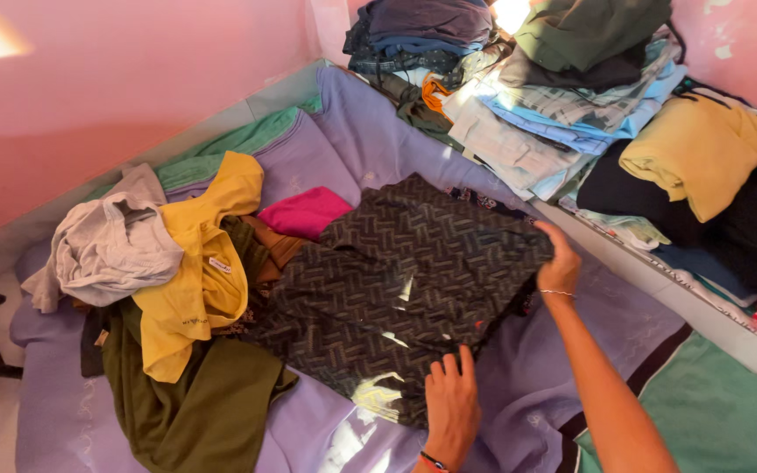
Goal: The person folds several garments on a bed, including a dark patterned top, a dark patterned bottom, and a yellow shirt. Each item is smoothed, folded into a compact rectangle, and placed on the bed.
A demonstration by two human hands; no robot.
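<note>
While seemingly pinched, dark patterned garment (405,280).

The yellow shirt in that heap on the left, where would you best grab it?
Probably the yellow shirt's upper end, from above. That end arches clear over the green cloth, while the lower part drapes over the olive garment and touches the grey shirt.

left hand (450,405) flat, palm down, right hand (559,259) pinching
</note>
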